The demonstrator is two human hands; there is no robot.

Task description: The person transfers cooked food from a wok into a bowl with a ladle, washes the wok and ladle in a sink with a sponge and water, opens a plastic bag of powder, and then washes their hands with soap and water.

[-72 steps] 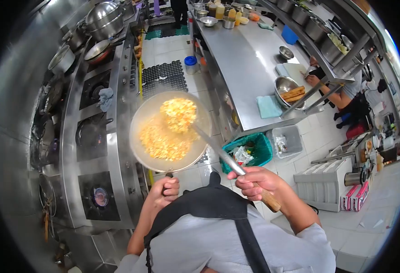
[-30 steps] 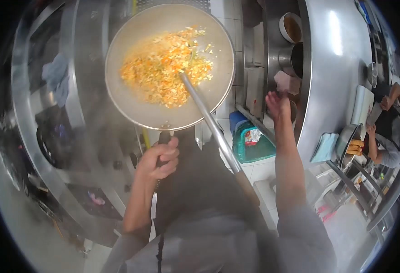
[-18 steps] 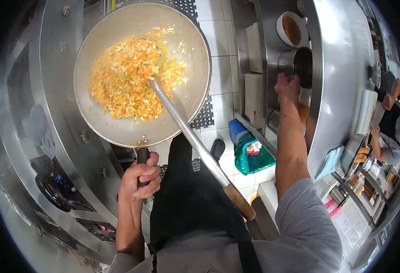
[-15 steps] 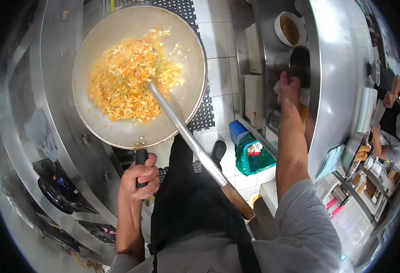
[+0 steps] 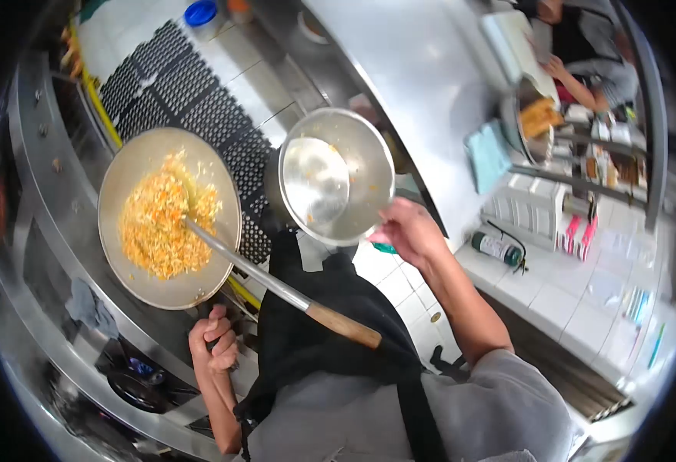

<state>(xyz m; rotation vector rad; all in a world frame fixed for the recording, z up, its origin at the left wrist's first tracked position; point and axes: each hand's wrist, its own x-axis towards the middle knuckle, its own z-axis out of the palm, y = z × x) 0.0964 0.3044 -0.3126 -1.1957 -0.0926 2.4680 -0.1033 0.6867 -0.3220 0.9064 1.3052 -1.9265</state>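
My left hand is closed around the black handle of a wide wok. In the wok lies a heap of chopped food, orange and pale yellow bits. A long ladle rests with its head in that food, and its wooden end leans across towards my apron; neither hand touches it. My right hand grips the rim of a round metal bowl and holds it up, tilted, to the right of the wok. A few orange scraps cling inside the bowl.
A steel counter runs along the right, with a folded blue cloth near its end. On the left, a burner burns in the steel stove. Black mats cover the floor ahead. A co-worker's arm shows at upper right.
My right hand has come from under the counter with the metal bowl, swinging it towards the wok. The view has turned, and the wok appears lower and further left.
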